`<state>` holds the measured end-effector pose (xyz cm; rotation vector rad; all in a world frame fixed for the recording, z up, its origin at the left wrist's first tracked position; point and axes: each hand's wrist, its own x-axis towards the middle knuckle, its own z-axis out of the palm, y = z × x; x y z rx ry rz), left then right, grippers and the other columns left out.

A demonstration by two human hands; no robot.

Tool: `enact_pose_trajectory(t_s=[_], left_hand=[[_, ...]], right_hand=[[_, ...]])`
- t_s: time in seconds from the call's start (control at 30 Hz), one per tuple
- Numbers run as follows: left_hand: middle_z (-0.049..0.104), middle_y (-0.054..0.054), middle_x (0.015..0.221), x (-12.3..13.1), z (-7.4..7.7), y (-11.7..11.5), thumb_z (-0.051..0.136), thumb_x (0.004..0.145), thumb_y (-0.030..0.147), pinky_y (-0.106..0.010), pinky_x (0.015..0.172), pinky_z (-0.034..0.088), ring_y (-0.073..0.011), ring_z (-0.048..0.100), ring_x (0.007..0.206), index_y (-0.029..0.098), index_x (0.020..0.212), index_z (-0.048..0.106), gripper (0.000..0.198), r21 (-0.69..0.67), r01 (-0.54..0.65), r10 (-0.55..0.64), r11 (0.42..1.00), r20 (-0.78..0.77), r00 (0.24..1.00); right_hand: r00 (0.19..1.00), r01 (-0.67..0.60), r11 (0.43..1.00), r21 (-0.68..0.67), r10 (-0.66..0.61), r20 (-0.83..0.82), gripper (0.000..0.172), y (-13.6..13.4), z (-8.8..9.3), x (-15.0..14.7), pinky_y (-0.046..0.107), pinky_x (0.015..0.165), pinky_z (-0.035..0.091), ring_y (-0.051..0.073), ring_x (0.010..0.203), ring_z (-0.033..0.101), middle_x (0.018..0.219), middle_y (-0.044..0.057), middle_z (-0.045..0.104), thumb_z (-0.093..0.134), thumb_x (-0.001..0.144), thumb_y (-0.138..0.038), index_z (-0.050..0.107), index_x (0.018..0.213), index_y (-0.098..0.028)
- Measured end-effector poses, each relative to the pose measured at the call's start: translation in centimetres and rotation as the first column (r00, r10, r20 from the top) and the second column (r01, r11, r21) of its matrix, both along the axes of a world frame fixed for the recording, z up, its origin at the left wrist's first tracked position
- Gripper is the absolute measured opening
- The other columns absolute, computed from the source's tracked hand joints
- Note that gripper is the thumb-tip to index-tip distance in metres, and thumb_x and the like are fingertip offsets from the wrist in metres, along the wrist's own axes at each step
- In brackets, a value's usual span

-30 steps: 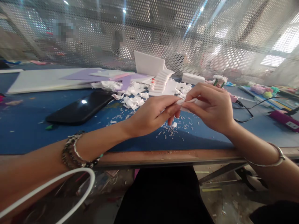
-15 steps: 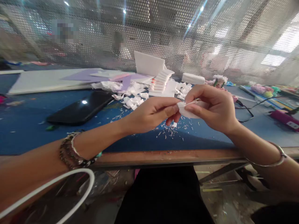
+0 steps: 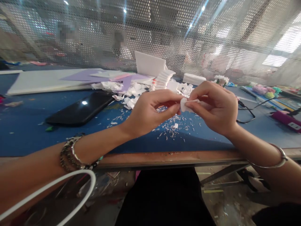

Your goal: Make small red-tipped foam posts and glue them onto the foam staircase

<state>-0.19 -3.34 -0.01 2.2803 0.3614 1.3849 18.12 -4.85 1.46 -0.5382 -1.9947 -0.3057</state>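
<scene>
My right hand [image 3: 215, 106] pinches a small white paper-like piece [image 3: 183, 104] between thumb and fingers. Opposite it, my left hand [image 3: 155, 110] has its thumb and forefinger closing on the left edge of that piece. Both hands are raised over the near part of the blue tabletop [image 3: 131, 142]. The piece looks curled, and most of its right side is hidden behind my right fingers. Beneath the hands lie tiny white shreds [image 3: 169, 131] and one larger white scrap [image 3: 175, 125].
A black phone [image 3: 81, 108] lies at left, with white and purple sheets [image 3: 47, 80] behind it. Crumpled white scraps [image 3: 134, 91] and stacked white pieces [image 3: 163, 78] stand at the back. A purple device [image 3: 285, 119] and dark cable [image 3: 248, 119] are at right, below a perforated screen [image 3: 150, 31].
The left hand has risen slightly and its fingers have shifted on the white piece's edge. The piece has turned and shows less of its face; the right hand has barely moved.
</scene>
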Motion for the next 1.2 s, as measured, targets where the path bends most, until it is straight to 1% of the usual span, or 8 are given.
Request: enact_pose_trajectory(t_s=[0.17, 0.37, 0.43, 0.6, 0.83, 1.03, 1.13, 1.2], left_hand=[[0.065, 0.0, 0.077, -0.1, 0.0, 0.0, 0.062, 0.078, 0.019, -0.019, 0.063, 0.05, -0.0093, 0.06, 0.066, 0.02, 0.09, 0.068, 0.014, -0.12, 0.06, -0.06, 0.991, 0.001, 0.998], [0.065, 0.003, 0.064, 0.1, 0.2, 0.1, 0.062, 0.077, 0.018, -0.017, 0.058, 0.052, -0.0071, 0.061, 0.058, 0.017, 0.084, 0.068, 0.009, -0.285, 0.116, -0.107, 0.952, 0.045, 0.993], [0.064, 0.003, 0.061, 0.2, 0.3, 0.2, 0.062, 0.077, 0.02, -0.017, 0.058, 0.052, -0.0069, 0.061, 0.057, 0.016, 0.083, 0.068, 0.01, -0.314, 0.101, -0.091, 0.944, 0.046, 0.995], [0.064, 0.003, 0.06, 0.1, 0.1, 0.8, 0.064, 0.076, 0.026, -0.017, 0.057, 0.051, -0.0073, 0.06, 0.057, 0.015, 0.081, 0.069, 0.013, -0.347, 0.031, -0.015, 0.937, 0.047, 0.999], [0.065, 0.002, 0.061, 0.0, -0.3, 1.1, 0.063, 0.078, 0.029, -0.019, 0.062, 0.051, -0.0078, 0.06, 0.058, 0.017, 0.081, 0.069, 0.014, -0.417, 0.132, -0.103, 0.899, 0.092, 0.99], [0.063, 0.002, 0.057, 0.0, 0.1, 0.9, 0.06, 0.08, 0.027, -0.019, 0.062, 0.05, -0.0076, 0.059, 0.058, 0.015, 0.066, 0.066, 0.019, -0.412, 0.151, -0.143, 0.899, 0.05, 0.988], [0.063, 0.001, 0.058, -0.1, 0.0, 1.0, 0.06, 0.08, 0.03, -0.02, 0.061, 0.05, -0.008, 0.059, 0.057, 0.016, 0.069, 0.066, 0.02, -0.395, 0.104, -0.085, 0.913, 0.065, 0.994], [0.064, 0.001, 0.061, -0.2, -0.1, 1.1, 0.059, 0.081, 0.032, -0.02, 0.061, 0.05, -0.0085, 0.06, 0.058, 0.016, 0.072, 0.067, 0.02, -0.383, 0.053, -0.03, 0.922, 0.066, 0.997]], right_hand=[[1.0, 0.016, 1.0, 0.015, -0.016, 0.007, 0.011, 0.0, 0.0, -0.1, 0.022, 0.051, 0.045, 0.008, 0.057, 0.051, 0.064, -0.003, 0.058, 0.065, 0.077, -0.021, 0.055, 0.071, -0.019], [0.998, 0.028, 0.999, 0.02, -0.029, 0.053, 0.012, 0.0, 0.1, -0.1, 0.023, 0.052, 0.045, 0.008, 0.056, 0.052, 0.062, -0.003, 0.058, 0.065, 0.076, -0.022, 0.055, 0.07, -0.019], [0.998, 0.022, 0.999, 0.024, -0.023, 0.065, 0.011, 0.1, 0.1, -0.1, 0.024, 0.052, 0.044, 0.009, 0.057, 0.052, 0.063, -0.002, 0.058, 0.063, 0.078, -0.022, 0.055, 0.071, -0.019], [0.999, -0.014, 0.999, -0.044, 0.016, 0.049, 0.011, 0.3, -0.1, 0.0, 0.025, 0.051, 0.042, 0.01, 0.058, 0.05, 0.064, 0.0, 0.056, 0.056, 0.082, -0.022, 0.053, 0.072, -0.019], [0.992, -0.129, 0.981, -0.147, 0.127, -0.024, 0.01, 0.3, -0.3, -0.2, 0.025, 0.056, 0.044, 0.01, 0.064, 0.051, 0.066, -0.001, 0.054, 0.053, 0.082, -0.019, 0.051, 0.072, -0.018], [0.985, -0.162, 0.958, -0.237, 0.144, -0.092, 0.011, 0.1, -0.4, -0.2, 0.02, 0.053, 0.044, 0.008, 0.063, 0.05, 0.067, -0.003, 0.053, 0.055, 0.082, -0.02, 0.05, 0.073, -0.018], [0.987, -0.145, 0.958, -0.247, 0.122, -0.106, 0.008, 0.3, -0.6, -0.1, 0.019, 0.053, 0.044, 0.007, 0.064, 0.051, 0.072, -0.004, 0.054, 0.057, 0.081, -0.021, 0.05, 0.083, -0.019], [0.993, -0.117, 0.976, -0.186, 0.109, -0.051, 0.02, 0.4, -0.6, 0.0, 0.02, 0.058, 0.048, 0.008, 0.069, 0.054, 0.081, -0.002, 0.057, 0.06, 0.079, -0.02, 0.05, 0.096, -0.021]])
